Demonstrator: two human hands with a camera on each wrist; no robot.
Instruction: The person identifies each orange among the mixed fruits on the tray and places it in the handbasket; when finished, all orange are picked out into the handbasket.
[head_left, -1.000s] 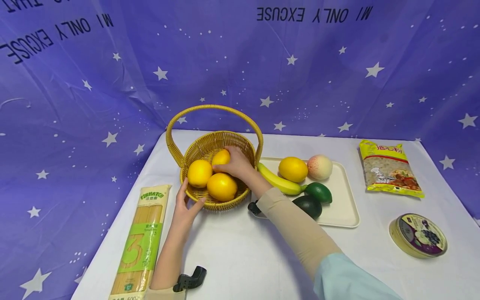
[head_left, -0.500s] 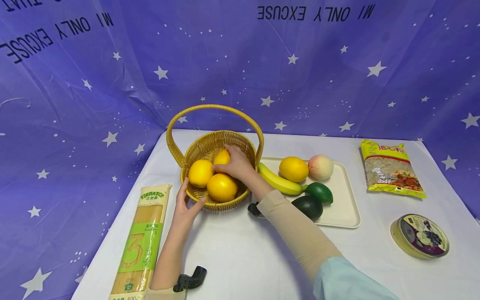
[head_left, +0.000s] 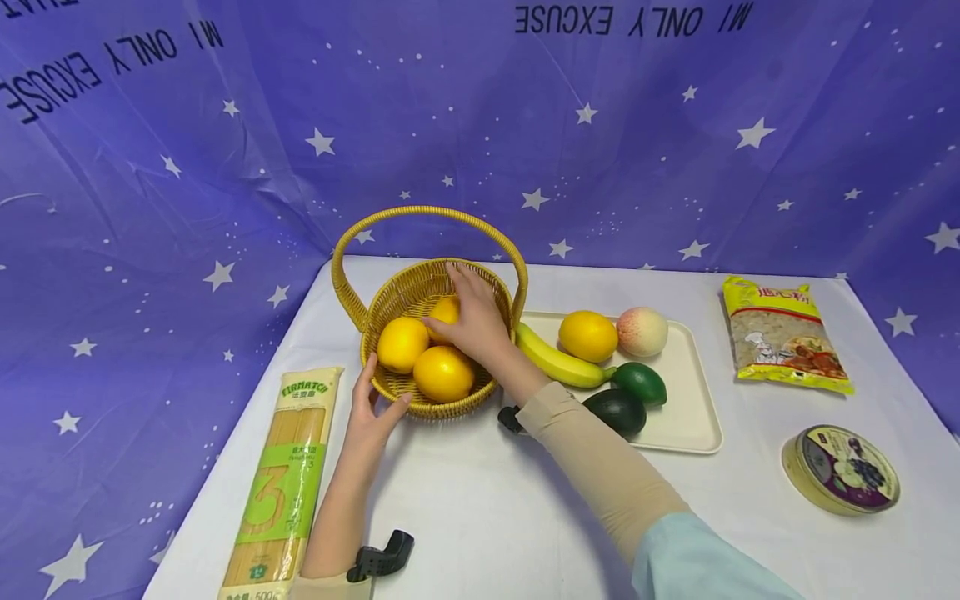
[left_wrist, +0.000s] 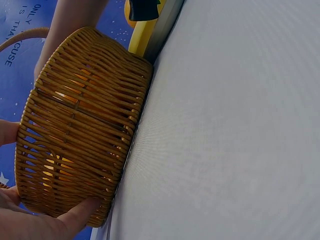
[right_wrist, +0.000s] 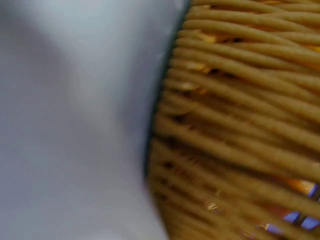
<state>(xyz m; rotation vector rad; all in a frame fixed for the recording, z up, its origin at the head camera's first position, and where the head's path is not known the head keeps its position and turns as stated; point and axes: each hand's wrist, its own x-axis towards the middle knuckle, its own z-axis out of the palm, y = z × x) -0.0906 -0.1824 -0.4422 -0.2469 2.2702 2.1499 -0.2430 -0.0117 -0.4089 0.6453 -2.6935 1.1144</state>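
A wicker basket (head_left: 418, 408) with a tall handle holds three yellow, lemon-like fruits. One fruit (head_left: 402, 344) lies at the left, another (head_left: 443, 374) at the front. My left hand (head_left: 372, 425) grips the basket's left front side, its thumb (left_wrist: 80, 216) against the outer weave and its fingers at the rim. Inside the basket, my right hand (head_left: 480, 321) is spread beside the rear lemon-like fruit (head_left: 446, 310), thumb near it and fingers extended toward the back wall. That hand hides part of this fruit. The right wrist view shows only the woven wall (right_wrist: 240, 100) and white cloth.
Right of the basket, a cream tray (head_left: 693, 425) bears a banana (head_left: 562, 367), a yellow fruit (head_left: 588, 336), a peach (head_left: 642, 332), a green fruit (head_left: 639, 383) and a dark avocado (head_left: 617, 412). Spaghetti (head_left: 281, 492) lies left; a pasta bag (head_left: 783, 337) and round tin (head_left: 840, 469) stand right.
My right hand has loosened from the rear yellow fruit, its fingers straightening toward the back of the basket. The left hand keeps its place on the basket.
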